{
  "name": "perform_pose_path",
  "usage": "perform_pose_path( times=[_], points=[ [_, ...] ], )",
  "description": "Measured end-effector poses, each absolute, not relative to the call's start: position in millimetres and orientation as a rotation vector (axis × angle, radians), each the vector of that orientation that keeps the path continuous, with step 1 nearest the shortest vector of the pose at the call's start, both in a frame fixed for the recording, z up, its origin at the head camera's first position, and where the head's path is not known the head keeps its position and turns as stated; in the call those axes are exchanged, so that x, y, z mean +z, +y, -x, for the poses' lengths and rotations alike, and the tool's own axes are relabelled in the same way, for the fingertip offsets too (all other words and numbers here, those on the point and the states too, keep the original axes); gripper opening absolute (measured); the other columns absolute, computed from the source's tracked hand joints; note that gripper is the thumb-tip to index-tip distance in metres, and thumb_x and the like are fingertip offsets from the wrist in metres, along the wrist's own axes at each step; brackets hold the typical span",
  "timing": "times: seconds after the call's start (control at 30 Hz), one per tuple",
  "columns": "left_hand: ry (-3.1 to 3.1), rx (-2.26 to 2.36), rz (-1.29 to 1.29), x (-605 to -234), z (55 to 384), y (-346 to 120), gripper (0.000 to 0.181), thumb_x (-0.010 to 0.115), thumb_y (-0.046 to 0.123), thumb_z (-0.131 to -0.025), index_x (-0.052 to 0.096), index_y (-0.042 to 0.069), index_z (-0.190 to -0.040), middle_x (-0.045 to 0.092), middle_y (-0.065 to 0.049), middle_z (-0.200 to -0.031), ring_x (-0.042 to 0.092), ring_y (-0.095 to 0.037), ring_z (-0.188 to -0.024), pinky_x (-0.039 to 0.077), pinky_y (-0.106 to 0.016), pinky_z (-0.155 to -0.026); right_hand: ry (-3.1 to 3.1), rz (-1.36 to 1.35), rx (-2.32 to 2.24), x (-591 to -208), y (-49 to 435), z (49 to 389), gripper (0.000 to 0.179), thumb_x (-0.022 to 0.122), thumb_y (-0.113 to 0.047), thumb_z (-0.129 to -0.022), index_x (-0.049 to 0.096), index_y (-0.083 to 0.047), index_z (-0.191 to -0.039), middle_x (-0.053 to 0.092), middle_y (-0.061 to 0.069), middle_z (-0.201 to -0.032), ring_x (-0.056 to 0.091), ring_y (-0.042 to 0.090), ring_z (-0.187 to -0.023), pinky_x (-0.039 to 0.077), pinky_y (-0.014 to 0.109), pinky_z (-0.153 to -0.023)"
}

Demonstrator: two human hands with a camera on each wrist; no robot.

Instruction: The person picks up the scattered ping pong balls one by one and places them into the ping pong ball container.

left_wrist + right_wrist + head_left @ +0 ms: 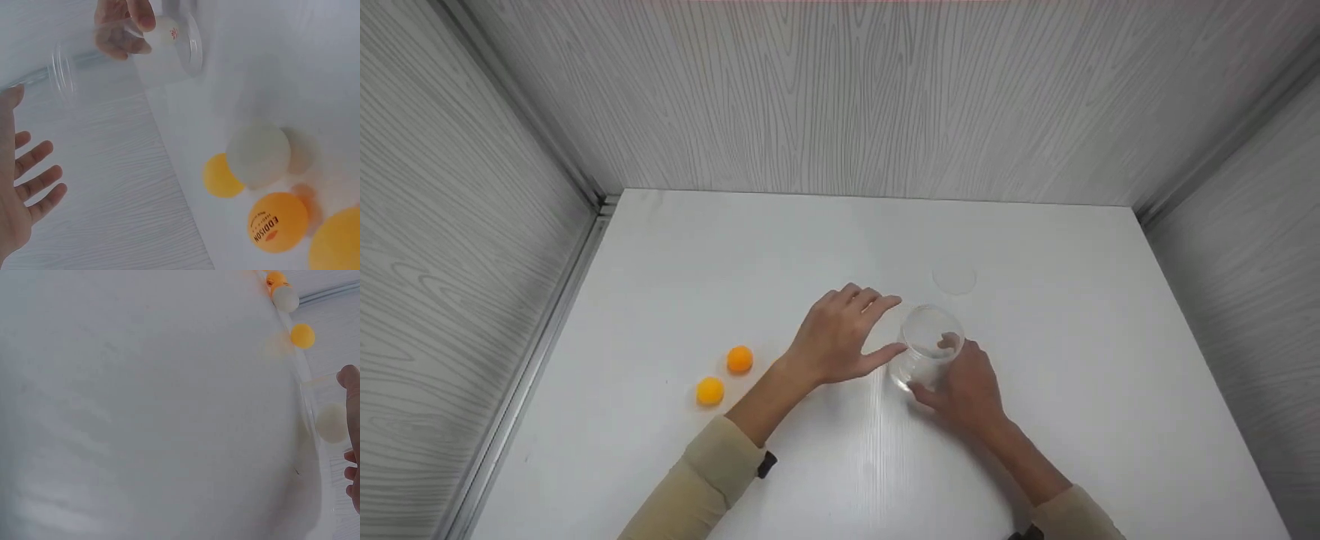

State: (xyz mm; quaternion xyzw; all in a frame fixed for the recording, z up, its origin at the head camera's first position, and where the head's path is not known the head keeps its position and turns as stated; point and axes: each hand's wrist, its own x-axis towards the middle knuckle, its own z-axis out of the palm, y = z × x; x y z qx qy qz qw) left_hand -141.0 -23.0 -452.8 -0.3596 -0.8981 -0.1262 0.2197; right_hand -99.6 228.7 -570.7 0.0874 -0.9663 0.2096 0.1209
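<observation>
White table: right hand gripping jar, one white ball inside; left hand empty, spread; orange balls, lower left, another white ball, still outside

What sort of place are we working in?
Probably a work booth: a white tabletop enclosed on three sides by wood-grain panels, with a metal rail along its left edge.
</observation>
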Motion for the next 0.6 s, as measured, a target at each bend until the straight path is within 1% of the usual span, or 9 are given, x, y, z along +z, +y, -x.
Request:
perform_pose_path(
  times=[0.27,0.47,0.6],
  points=[
    [-2.544,-0.315,0.957,-459,142,-47,0.06,0.07,0.06,-0.092,0.066,0.02,-0.137,0.074,0.0,-0.117,0.068,-0.02,-0.101,0.062,-0.033,-0.087,-2.778,-0.31,0.623,-571,229,99,0.089,0.092,-0.045,-0.071,0.054,0.001,-0.137,0.067,0.017,-0.119,0.063,0.034,-0.103,0.058,0.05,-0.091],
    [-2.568,-0.34,0.939,-473,143,-63,0.059,0.071,0.059,-0.091,0.067,0.019,-0.134,0.074,-0.001,-0.112,0.068,-0.023,-0.098,0.062,-0.035,-0.082,-2.798,-0.258,0.715,-570,229,98,0.089,0.091,-0.046,-0.071,0.052,-0.002,-0.137,0.066,0.017,-0.12,0.062,0.035,-0.107,0.056,0.049,-0.094],
    [-2.607,-0.359,0.92,-483,143,-71,0.059,0.07,0.058,-0.091,0.066,0.019,-0.134,0.074,-0.002,-0.113,0.068,-0.023,-0.099,0.062,-0.035,-0.083,-2.812,-0.25,0.712,-570,230,97,0.089,0.09,-0.047,-0.072,0.052,-0.001,-0.137,0.067,0.016,-0.122,0.062,0.035,-0.11,0.056,0.049,-0.095]
  ],
)
